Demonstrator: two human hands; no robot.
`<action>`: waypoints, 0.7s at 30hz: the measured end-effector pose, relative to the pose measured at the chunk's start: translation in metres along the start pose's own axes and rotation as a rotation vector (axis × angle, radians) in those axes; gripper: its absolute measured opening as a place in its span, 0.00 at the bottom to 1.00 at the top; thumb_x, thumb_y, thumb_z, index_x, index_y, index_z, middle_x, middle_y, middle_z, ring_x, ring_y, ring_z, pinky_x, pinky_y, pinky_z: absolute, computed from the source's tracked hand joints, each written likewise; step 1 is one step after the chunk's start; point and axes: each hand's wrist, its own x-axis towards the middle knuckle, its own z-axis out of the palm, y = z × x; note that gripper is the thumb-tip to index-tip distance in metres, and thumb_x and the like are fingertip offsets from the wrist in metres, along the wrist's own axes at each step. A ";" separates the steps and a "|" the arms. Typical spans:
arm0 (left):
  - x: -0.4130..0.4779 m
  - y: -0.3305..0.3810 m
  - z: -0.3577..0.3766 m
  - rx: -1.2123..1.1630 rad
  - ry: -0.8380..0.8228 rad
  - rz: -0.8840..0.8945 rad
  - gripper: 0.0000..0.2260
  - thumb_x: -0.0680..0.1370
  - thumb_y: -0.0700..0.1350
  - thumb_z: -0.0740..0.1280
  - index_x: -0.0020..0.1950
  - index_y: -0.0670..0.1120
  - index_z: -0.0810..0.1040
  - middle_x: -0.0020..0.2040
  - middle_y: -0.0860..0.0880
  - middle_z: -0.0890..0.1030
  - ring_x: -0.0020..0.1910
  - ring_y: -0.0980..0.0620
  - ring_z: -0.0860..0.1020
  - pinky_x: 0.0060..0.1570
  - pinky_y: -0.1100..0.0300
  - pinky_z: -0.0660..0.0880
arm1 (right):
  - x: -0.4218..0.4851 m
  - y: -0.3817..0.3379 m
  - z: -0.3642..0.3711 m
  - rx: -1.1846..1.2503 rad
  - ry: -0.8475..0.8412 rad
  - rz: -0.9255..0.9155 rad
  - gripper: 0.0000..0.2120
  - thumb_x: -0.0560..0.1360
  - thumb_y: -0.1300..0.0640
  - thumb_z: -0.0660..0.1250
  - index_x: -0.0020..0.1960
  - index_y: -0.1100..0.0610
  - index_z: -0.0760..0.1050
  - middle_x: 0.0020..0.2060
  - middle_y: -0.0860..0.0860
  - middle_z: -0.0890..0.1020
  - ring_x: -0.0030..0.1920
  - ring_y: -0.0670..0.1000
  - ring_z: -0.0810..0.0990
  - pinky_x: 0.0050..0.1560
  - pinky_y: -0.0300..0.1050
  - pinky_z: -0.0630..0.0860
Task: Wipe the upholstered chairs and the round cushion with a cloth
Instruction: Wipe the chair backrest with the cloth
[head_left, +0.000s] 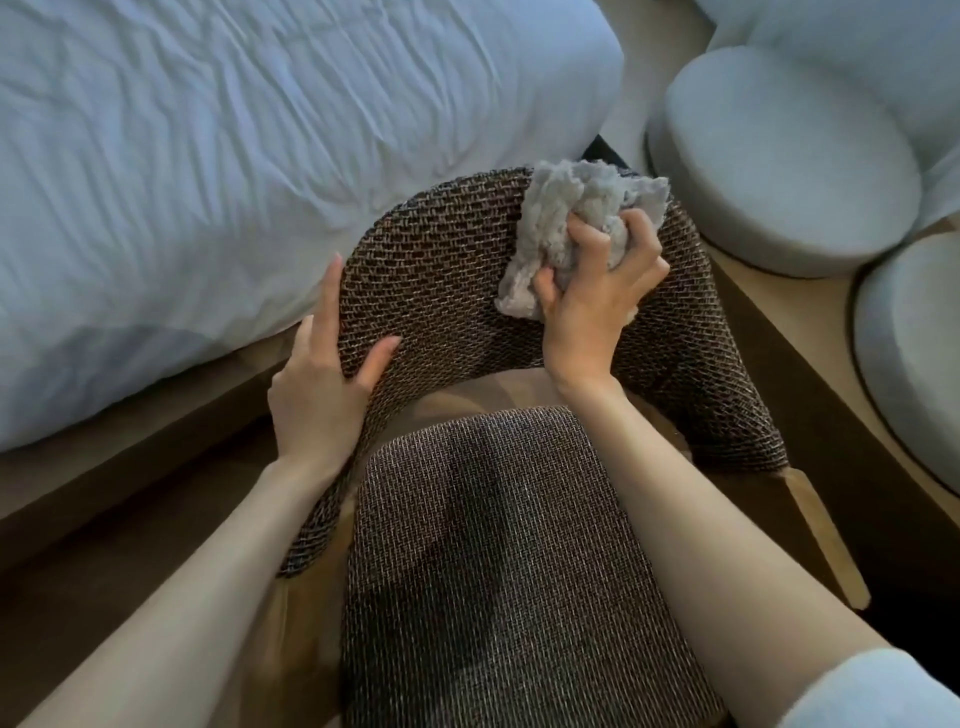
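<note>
Fingers (638, 224) of the right hand (597, 301) are curled tight round a crumpled grey cloth (576, 208), pressing it against the upper right of the curved backrest (441, 270) of the brown woven chair (717, 405). The left hand (317, 387) lies flat on the backrest's left end, its fingers straight along the outer edge and its thumb on the inner face, gripping nothing.

Below both arms is the seat (498, 545). A rumpled white bed (208, 156) crowds close against the chair's left side. To the right, near the backrest, sits the pale round cushion (779, 171), with a second cushion (914, 364) just beside it. A wooden leg (826, 540) juts out on the chair's right. A pale sleeve (872, 691) covers the right upper arm.
</note>
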 end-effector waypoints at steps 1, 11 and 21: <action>0.000 -0.001 0.001 0.008 0.008 0.009 0.33 0.77 0.58 0.64 0.78 0.56 0.51 0.69 0.44 0.73 0.59 0.41 0.77 0.46 0.45 0.77 | -0.007 0.001 0.004 0.028 0.021 0.012 0.18 0.69 0.55 0.63 0.57 0.49 0.63 0.63 0.52 0.59 0.59 0.54 0.58 0.56 0.45 0.60; -0.003 -0.007 -0.003 -0.039 -0.024 0.033 0.33 0.77 0.59 0.63 0.78 0.54 0.52 0.67 0.42 0.75 0.50 0.42 0.81 0.44 0.48 0.78 | -0.097 0.004 0.010 0.277 -0.371 0.504 0.13 0.78 0.64 0.63 0.59 0.65 0.65 0.56 0.54 0.63 0.52 0.47 0.67 0.52 0.25 0.63; -0.004 -0.015 0.000 -0.096 -0.006 0.068 0.32 0.78 0.58 0.63 0.78 0.54 0.54 0.55 0.42 0.79 0.37 0.49 0.79 0.37 0.60 0.71 | -0.021 -0.070 0.011 0.268 0.065 0.095 0.21 0.69 0.66 0.66 0.58 0.55 0.66 0.59 0.64 0.67 0.56 0.53 0.61 0.59 0.23 0.53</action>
